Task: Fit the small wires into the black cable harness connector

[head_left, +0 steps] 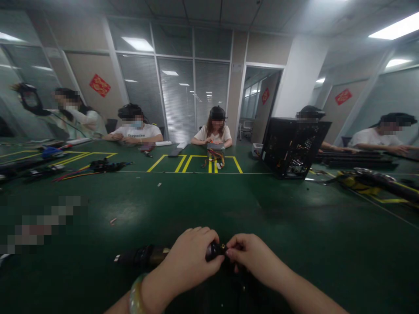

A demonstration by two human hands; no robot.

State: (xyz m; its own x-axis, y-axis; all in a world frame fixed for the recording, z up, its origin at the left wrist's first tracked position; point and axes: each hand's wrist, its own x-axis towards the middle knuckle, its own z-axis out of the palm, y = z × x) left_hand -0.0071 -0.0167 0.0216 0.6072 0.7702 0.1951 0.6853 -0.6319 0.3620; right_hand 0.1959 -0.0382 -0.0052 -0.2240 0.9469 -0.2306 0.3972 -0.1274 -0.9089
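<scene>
My left hand (196, 253), with a bangle (135, 294) at its wrist, is wrapped round a black rounded piece (213, 251) in front of me. Left of that hand a dark cylindrical object (142, 258) with a pale metallic tip lies on the table; whether it joins the black piece behind my hand is hidden. My right hand (250, 257) is closed in a pinch at the black piece's right end, where a small brass-coloured bit (223, 246) shows. What its fingertips hold is too small and dark to name.
The green table (196, 200) carries yellow tape markings. A black computer case (293, 148) stands at the back right. Bundled cables (101, 165) lie to the left, and black-and-yellow gear (376, 181) lies to the right. Several people sit across the table, one behind a grey box (216, 146) with wires.
</scene>
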